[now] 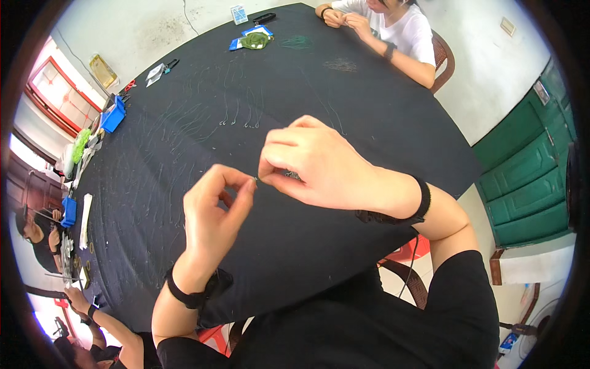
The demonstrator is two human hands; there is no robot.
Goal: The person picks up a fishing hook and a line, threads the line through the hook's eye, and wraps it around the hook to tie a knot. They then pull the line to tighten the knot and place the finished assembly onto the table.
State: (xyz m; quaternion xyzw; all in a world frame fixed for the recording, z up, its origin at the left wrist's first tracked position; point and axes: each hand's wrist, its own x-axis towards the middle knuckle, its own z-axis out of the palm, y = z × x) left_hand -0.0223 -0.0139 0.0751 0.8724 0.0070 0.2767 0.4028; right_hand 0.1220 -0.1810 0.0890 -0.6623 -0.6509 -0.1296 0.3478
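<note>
My left hand is closed in a pinch, thumb against forefinger, over the dark tablecloth. A tiny greenish speck shows at those fingertips, too small to name. Close beside it, almost touching, my right hand is also closed, its thumb and forefinger together. Small silvery bits show under its curled fingers, their kind unclear. Beyond my hands lie several thin strands with small pale, hook-like ends. More fine greenish strands are spread to the left.
The round table carries a green bundle on blue-and-white packs, a green strand heap and a brown strand heap. Blue bins line the left edge. A person sits across; others work at left.
</note>
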